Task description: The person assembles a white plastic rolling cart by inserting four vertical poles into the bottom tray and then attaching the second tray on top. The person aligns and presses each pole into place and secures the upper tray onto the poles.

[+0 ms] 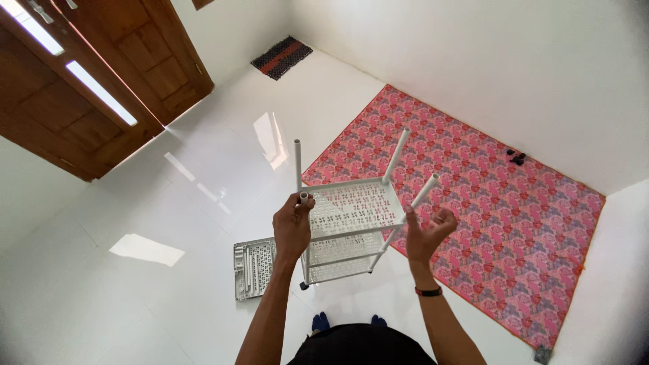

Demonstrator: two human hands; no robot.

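A white plastic rack with perforated shelves and thin upright poles is lifted above the floor in front of me. My left hand grips the near left pole at the top shelf corner. My right hand is at the near right pole, fingers curled around it by the shelf edge. Three poles stick up free above the top shelf. A lower shelf shows beneath the upper one.
A loose white perforated shelf panel lies flat on the white tiled floor below. A pink patterned mat covers the floor at right, with a small black object on it. A wooden door stands at upper left, a dark doormat beyond.
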